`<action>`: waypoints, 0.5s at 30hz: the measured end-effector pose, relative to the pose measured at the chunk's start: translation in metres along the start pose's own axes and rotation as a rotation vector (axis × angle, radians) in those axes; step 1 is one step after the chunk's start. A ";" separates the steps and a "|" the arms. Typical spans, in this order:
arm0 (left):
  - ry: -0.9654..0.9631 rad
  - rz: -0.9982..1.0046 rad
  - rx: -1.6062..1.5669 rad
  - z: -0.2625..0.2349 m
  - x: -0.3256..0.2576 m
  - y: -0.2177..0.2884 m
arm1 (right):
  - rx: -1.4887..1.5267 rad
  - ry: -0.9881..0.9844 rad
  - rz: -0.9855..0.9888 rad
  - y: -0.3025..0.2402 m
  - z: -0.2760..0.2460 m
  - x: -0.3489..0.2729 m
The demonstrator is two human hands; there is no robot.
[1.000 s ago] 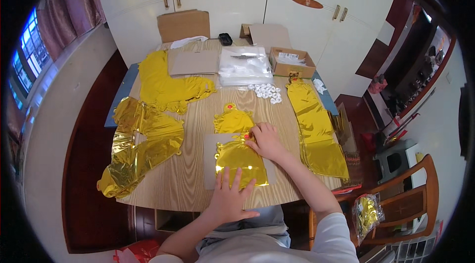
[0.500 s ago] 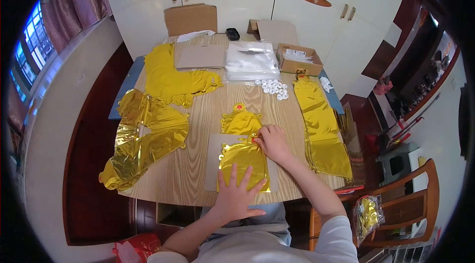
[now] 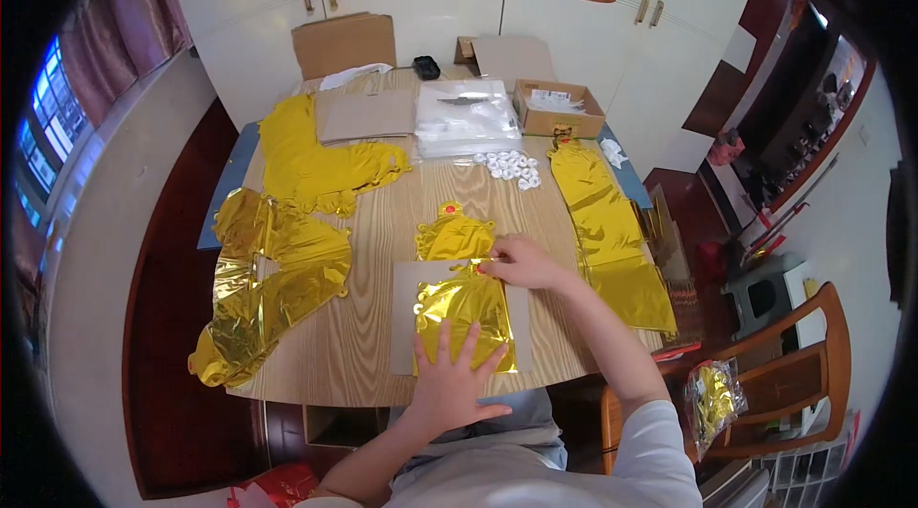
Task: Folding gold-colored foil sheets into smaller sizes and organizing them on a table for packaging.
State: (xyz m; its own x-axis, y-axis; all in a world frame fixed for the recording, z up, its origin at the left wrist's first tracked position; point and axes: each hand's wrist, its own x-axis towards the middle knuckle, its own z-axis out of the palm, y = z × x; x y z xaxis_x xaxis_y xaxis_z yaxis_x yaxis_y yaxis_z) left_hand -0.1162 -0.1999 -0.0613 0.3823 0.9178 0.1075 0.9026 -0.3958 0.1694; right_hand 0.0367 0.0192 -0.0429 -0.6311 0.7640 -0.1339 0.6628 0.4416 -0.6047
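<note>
Left hand (image 3: 454,386) flat, fingers spread, on gold foil (image 3: 467,303) over grey card (image 3: 404,322); right hand (image 3: 526,261), fingers bent, at its top-right edge, pinching or pressing, can't tell; foil could crease or slide if left pressure eases or right tugs unevenly.

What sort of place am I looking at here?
Probably a room in a home: white cupboards stand behind the table, pink curtains hang at the left, and a wooden chair stands at the right. Gold foil pieces on the table suggest it doubles as a workspace.
</note>
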 end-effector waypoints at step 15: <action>0.016 0.007 0.021 0.004 0.000 0.001 | 0.239 0.728 0.115 0.041 -0.091 -0.023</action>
State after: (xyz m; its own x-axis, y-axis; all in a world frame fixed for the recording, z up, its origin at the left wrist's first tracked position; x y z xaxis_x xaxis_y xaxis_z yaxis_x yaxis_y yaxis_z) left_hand -0.1144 -0.2000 -0.0653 0.3854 0.9144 0.1238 0.9040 -0.4010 0.1479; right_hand 0.1154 0.0629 0.0068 -0.0851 0.9523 0.2932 0.5515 0.2901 -0.7821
